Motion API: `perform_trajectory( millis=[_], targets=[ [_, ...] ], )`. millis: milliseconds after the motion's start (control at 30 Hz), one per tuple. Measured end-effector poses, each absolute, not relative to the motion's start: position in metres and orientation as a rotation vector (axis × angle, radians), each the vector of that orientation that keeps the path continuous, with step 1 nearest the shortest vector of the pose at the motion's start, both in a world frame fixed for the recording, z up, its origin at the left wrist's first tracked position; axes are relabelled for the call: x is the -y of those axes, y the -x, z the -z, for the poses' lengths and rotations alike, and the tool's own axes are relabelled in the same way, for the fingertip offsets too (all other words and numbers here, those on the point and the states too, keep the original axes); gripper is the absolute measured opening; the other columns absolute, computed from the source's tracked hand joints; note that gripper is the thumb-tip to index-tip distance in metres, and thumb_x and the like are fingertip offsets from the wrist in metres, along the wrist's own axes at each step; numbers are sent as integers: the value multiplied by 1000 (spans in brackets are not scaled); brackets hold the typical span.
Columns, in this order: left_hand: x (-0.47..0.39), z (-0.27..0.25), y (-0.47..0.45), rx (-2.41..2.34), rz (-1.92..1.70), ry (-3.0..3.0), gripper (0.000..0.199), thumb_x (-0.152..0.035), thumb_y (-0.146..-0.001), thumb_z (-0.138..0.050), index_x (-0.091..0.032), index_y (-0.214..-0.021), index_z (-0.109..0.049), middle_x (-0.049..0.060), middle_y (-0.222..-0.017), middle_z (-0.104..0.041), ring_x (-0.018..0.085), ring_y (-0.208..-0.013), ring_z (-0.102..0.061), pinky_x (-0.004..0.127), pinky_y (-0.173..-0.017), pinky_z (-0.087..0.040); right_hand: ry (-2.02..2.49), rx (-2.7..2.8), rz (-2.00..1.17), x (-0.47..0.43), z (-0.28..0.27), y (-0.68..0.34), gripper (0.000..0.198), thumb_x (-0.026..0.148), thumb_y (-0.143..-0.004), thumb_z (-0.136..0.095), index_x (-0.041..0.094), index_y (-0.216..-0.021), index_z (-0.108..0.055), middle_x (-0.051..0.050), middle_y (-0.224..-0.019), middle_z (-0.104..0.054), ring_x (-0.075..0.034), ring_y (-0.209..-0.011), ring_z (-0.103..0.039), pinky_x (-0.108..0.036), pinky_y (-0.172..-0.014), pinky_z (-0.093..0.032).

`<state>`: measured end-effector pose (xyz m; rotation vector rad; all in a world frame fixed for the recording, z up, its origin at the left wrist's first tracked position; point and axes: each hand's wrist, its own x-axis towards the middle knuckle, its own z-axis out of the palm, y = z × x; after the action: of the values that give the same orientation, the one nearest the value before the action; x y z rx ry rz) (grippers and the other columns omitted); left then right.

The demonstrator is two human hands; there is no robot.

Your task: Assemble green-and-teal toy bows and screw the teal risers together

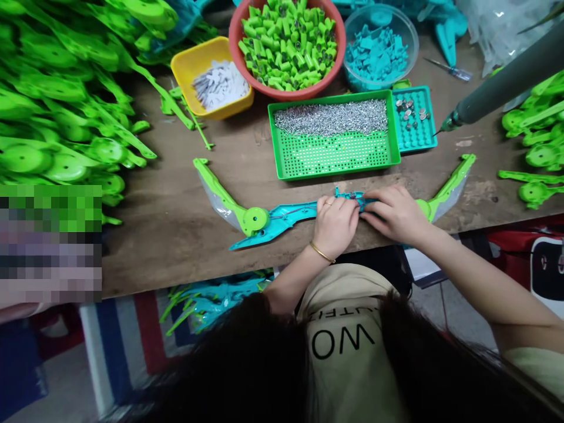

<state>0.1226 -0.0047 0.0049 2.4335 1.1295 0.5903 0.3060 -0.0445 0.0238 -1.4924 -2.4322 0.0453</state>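
Note:
A toy bow (282, 218) lies on the table in front of me, its middle half-shell blue, with a thin dark wire along it. At each end is a bright green arm; the left green arm (255, 220) has a round hub and a clear insert. My left hand (337, 225) is closed over the bow's middle, fingers curled and pressed down on it. Against the same spot from the right, my right hand (396, 212) pinches with bent fingers. Small parts under the fingertips are mostly hidden. A small blue piece (338, 192) sticks up behind the left fingers.
Beyond the bow stand a green screw tray (337, 150), a blue tray (412, 132), a red bowl (286, 93), a yellow tub (229, 110) and a clear tub (350, 73). A power screwdriver (493, 88) slants in from the right. Green parts (57, 106) heap at left.

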Motion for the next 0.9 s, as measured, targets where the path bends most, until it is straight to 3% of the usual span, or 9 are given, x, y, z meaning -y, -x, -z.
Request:
perform_trajectory(
  millis=[200,500,633,900],
  targets=[
    [7,-3,-119,-1080,-612,-2452,15,-27,-92,-55,-19,-95,-67,4,-89,-69,21,-88,-59,36,-90,-37,1711,2279,-16,41,-21,-296,20,33,-92,-55,18,-87,-66,-8,-99,-69,-23,-91,-59,-36,-77,-42],
    [0,-17,-131,-1175,-335,-2518,22,-26,-96,-48,-19,-86,-66,5,-82,-69,23,-84,-62,38,-80,-35,1799,2182,-314,52,-31,-317,22,32,-89,-59,18,-106,-64,-9,-112,-67,-25,-105,-61,-39,-88,-45],
    [-5,-22,-132,-1152,-285,-2549,17,-23,-96,-48,-19,-96,-65,6,-85,-70,24,-84,-63,38,-80,-37,1846,2217,-334,56,-36,-319,23,32,-91,-55,18,-108,-62,-10,-112,-68,-26,-105,-61,-40,-87,-44],
    [-6,-13,-125,-1017,-377,-2621,22,-24,-96,-47,-23,-102,-68,4,-85,-69,23,-83,-61,37,-79,-37,1784,2117,-598,40,-39,-319,12,29,-92,-51,20,-91,-59,-10,-107,-66,-25,-104,-59,-41,-88,-42]
  ],
)
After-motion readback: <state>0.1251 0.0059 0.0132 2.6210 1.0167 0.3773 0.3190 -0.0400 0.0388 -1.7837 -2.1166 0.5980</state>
